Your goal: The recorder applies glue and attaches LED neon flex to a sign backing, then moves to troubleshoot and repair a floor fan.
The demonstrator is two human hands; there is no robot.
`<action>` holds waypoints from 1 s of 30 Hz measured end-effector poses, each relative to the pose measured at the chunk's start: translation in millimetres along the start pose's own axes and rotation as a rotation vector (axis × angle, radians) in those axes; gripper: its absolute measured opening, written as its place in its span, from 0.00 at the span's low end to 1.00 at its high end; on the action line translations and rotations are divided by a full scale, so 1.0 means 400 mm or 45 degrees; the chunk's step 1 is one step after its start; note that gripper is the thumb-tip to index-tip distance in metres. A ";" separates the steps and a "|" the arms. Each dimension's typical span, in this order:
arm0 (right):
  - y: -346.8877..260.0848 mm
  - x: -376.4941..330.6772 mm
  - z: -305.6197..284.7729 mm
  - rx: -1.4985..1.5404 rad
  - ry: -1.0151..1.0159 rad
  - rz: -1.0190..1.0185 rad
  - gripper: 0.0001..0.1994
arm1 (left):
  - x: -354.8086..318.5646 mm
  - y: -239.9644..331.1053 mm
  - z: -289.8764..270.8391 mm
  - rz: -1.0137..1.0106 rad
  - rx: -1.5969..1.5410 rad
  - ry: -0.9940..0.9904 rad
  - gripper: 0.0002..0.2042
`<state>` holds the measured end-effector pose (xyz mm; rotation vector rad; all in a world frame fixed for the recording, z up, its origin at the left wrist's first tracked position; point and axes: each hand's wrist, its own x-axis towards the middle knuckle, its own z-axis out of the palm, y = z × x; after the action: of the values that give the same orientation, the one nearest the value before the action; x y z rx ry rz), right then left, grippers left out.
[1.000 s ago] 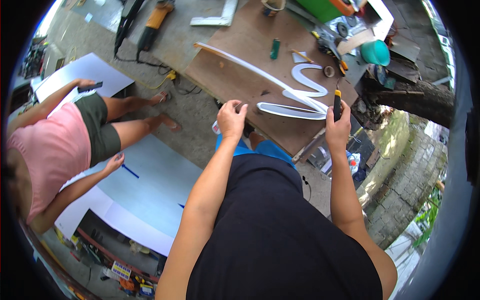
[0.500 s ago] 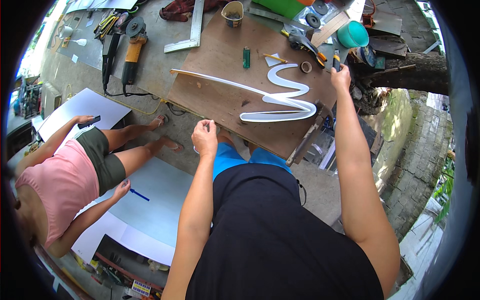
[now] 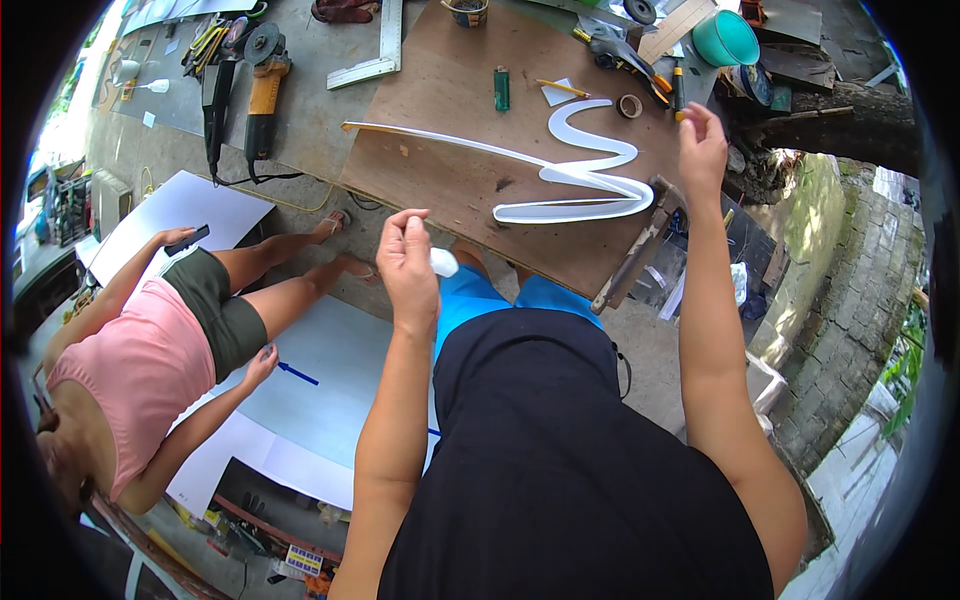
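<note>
My left hand (image 3: 408, 268) is raised in front of the table's near edge, its fingers curled together. A small white scrap (image 3: 443, 262) shows beside its palm; I cannot tell whether the fingers grip it. My right hand (image 3: 703, 150) hovers by the table's right side, fingers apart and holding nothing. Just beyond its fingertips lies a slim black-and-yellow hand tool (image 3: 679, 88), its kind unclear. On the brown board (image 3: 430, 95) rests a white strip (image 3: 590, 205) bent into a zigzag with a long straight tail to the left.
A green lighter (image 3: 501, 90), a pencil (image 3: 563, 88), a tape roll (image 3: 629, 106) and orange-handled pliers (image 3: 650, 75) lie on the board. A teal bucket (image 3: 724, 40) stands at the far right, an angle grinder (image 3: 264, 95) at the far left. Another person (image 3: 150, 370) stands left, holding a phone.
My right hand has let go of the black-and-yellow tool and drawn back from it. My left hand has risen slightly, and the white scrap now shows beside it. The view has shifted slightly.
</note>
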<state>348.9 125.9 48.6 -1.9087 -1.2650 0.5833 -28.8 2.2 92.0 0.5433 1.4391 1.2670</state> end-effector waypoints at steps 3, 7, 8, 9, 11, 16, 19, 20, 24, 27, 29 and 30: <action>-0.156 -0.211 -0.005 0.168 -0.580 -0.179 0.16 | -0.032 0.036 0.084 -0.068 -0.165 -0.196 0.07; -0.272 -0.406 0.005 0.280 -1.196 -0.147 0.33 | -0.081 0.042 0.187 -0.262 -0.361 -0.405 0.08; -0.275 -0.433 0.011 0.299 -1.174 -0.126 0.30 | -0.099 0.037 0.209 -0.290 -0.402 -0.429 0.08; -0.270 -0.451 0.018 0.294 -1.155 -0.039 0.28 | -0.107 0.029 0.231 -0.270 -0.425 -0.451 0.08; -0.246 -0.469 0.018 0.275 -1.155 0.043 0.25 | -0.122 0.011 0.260 -0.246 -0.513 -0.506 0.07; -0.199 -0.483 0.012 0.360 -0.930 0.306 0.12 | -0.132 -0.050 0.208 -0.026 -0.379 -0.606 0.15; -0.185 -0.454 0.028 0.241 -0.930 0.104 0.11 | -0.071 -0.120 0.126 -0.087 0.060 -0.233 0.15; -0.181 -0.446 0.042 0.209 -0.880 0.094 0.12 | -0.042 -0.147 0.098 -0.178 0.172 -0.063 0.16; -0.164 -0.417 0.122 0.254 -0.925 0.045 0.11 | 0.025 -0.237 0.039 -0.332 0.324 -0.065 0.19; -0.158 -0.409 0.167 0.262 -1.023 0.089 0.11 | 0.032 -0.274 0.036 -0.331 0.513 -0.078 0.18; -0.155 -0.407 0.190 0.250 -1.055 0.080 0.12 | 0.030 -0.283 0.041 -0.287 0.541 -0.010 0.18; -0.153 -0.406 0.200 0.223 -1.071 0.092 0.12 | 0.030 -0.284 0.041 -0.282 0.562 0.007 0.18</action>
<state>191.0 18.2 43.0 -1.5975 -1.5648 1.5880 16.8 -17.7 -12.1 0.6501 1.7428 0.7773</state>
